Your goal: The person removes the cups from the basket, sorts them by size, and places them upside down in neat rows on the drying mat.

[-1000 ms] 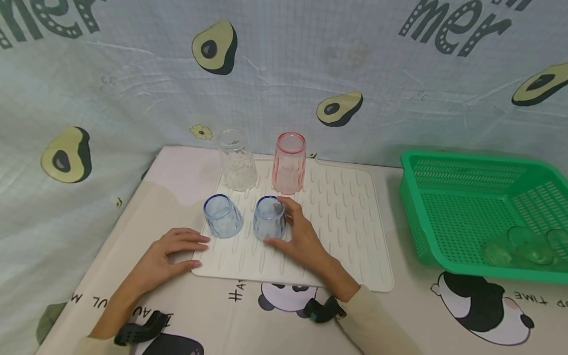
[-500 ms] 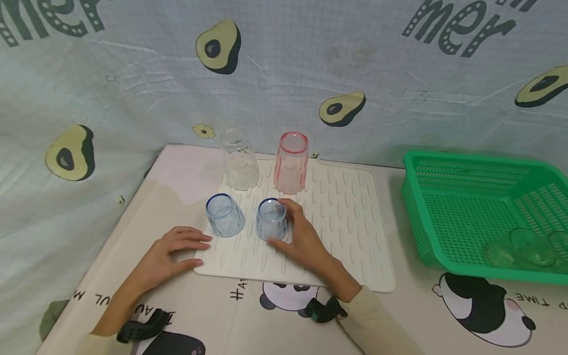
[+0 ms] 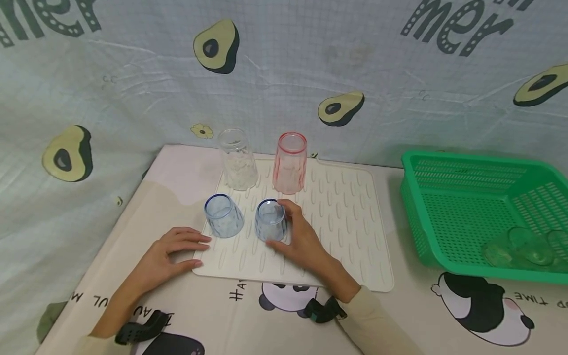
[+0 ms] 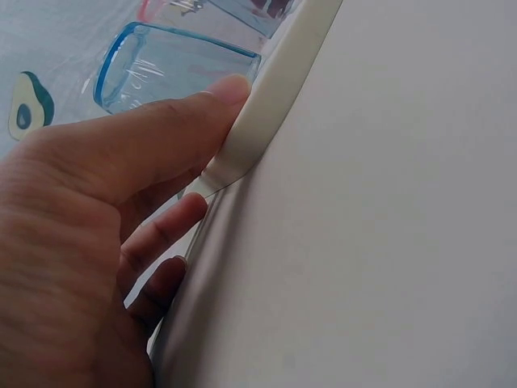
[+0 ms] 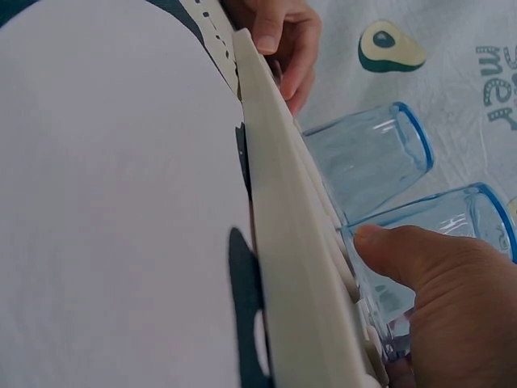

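My right hand holds a short blue glass between thumb and fingers, on the white drying mat. The glass stands with its dark blue edge up. Just to its left is a matching blue glass, apart from it. My left hand rests at the mat's left front corner, fingers relaxed and close to that second glass. In the left wrist view, the thumb lies by the mat's edge. Behind stand a tall clear glass and a tall pink glass.
A green plastic basket stands to the right of the mat, with several greenish-looking glasses at its near right end. A patterned cloth hangs behind the table. The table cover has printed pandas and lettering.
The right hand's glass has shifted very slightly toward me on the mat, with the hand still on it. The left hand stays in place.
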`<state>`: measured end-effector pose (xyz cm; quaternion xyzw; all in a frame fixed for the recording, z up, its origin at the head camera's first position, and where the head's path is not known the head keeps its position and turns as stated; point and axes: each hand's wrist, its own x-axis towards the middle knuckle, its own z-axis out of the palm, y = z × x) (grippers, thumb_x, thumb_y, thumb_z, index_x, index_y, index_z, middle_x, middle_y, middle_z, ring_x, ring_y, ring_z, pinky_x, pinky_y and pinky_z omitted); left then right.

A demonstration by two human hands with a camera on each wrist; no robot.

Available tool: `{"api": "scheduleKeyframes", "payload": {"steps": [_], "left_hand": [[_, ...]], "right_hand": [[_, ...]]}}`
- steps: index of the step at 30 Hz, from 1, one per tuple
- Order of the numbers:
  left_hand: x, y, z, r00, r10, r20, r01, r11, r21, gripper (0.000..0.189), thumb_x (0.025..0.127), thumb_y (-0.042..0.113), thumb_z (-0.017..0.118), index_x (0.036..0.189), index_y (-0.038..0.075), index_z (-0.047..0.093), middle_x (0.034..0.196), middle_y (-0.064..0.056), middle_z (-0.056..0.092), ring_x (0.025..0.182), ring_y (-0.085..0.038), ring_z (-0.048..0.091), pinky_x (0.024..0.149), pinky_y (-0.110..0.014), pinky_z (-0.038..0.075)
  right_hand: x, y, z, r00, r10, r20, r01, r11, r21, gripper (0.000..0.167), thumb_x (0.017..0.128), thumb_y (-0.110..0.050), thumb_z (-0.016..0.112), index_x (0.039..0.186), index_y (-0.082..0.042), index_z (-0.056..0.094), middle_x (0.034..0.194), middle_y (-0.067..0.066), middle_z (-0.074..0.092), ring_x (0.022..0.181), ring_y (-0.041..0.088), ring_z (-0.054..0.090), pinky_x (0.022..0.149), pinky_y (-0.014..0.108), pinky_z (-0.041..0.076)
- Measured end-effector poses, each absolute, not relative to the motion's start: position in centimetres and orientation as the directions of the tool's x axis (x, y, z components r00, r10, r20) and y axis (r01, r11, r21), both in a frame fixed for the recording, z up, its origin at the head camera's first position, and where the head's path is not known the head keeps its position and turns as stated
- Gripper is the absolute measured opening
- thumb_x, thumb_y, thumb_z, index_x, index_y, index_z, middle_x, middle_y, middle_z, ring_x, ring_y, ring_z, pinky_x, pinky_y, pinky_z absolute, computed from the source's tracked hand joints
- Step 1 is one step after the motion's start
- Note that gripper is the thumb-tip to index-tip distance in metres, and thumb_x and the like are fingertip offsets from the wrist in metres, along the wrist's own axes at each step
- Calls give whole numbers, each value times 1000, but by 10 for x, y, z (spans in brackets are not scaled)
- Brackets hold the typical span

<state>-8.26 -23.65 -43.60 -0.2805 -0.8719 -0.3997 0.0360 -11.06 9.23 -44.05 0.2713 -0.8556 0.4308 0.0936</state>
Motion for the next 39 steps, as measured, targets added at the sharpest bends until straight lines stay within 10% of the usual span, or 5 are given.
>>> {"api": "scheduleKeyframes", "payload": {"steps": [39], "left_hand": [[-84, -236, -437, -834, 465, 297, 527, 512, 679, 37, 68, 8, 85, 103, 16, 75, 114, 2, 66, 113, -11, 46, 98, -11, 27]], "right_hand": [[-112, 96, -420, -812, -381, 443, -581, 441, -684, 84, 78, -18, 81, 141, -9, 26, 141, 9, 39, 128, 21, 42, 105, 40, 38]]}}
